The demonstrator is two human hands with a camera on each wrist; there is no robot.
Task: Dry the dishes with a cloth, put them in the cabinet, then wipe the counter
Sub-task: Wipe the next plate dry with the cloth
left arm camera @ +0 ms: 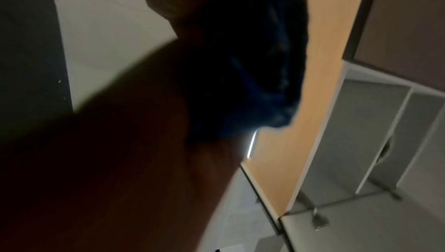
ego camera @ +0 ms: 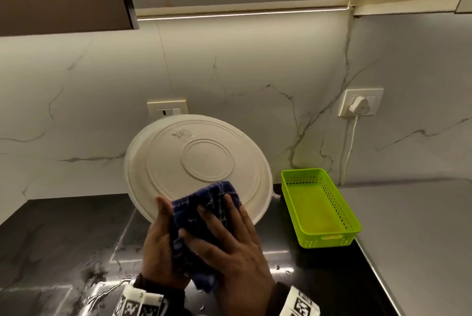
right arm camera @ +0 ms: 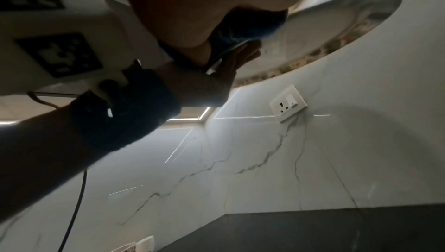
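plate (ego camera: 199, 162) rim pinched, left hand (ego camera: 159, 246), cloth (ego camera: 201, 216)

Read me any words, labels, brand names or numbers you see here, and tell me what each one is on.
No text can be read.
Stamp on the underside of the white plate: blurred, unreadable.
Black-and-white square code markers on the wrist bands: patterns, not words.
Green basket and wall sockets: no lettering visible.

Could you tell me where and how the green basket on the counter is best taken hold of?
I would grip the green basket by the slot handle in its near short wall, or pinch the rim of a long wall, coming from above. It stands upright and open on the counter, and its perforated walls are thin enough to pinch.
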